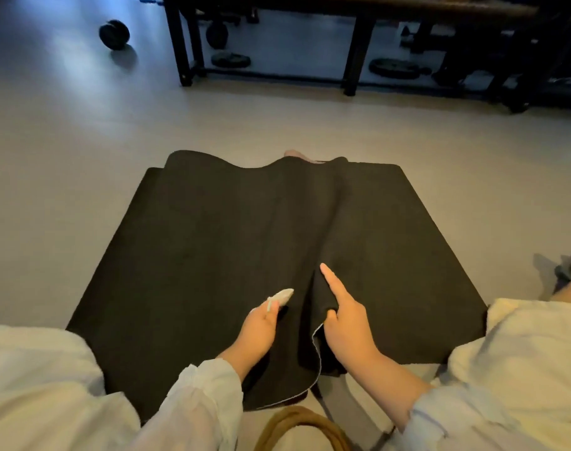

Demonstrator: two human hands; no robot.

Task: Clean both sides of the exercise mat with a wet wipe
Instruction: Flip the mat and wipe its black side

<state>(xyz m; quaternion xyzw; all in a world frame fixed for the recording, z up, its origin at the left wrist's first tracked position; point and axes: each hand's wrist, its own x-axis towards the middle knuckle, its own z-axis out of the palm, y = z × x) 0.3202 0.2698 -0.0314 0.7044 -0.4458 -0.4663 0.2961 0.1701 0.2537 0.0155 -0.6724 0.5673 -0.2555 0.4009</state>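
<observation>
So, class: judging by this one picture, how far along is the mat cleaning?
Done: cannot be judged; no wiped patch shows on the black mat. In hand: the left hand pinches a wet wipe, while the right hand grips a mat fold, part of it doubled over on the floor. Left: probably wiping the exposed face, then the other side.

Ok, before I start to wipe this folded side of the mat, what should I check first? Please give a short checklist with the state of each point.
1. Wet wipe in the left hand: ok, pinched at the fingers.
2. Right hand holds the folded mat edge: ok, fingers curl around it.
3. Mat lies flat: not ok, a ridge runs down the middle and the far edge is wavy.
4. Wipe is wet enough: cannot tell.
5. Floor around the mat free: ok nearby; the weights lie far off.
</observation>
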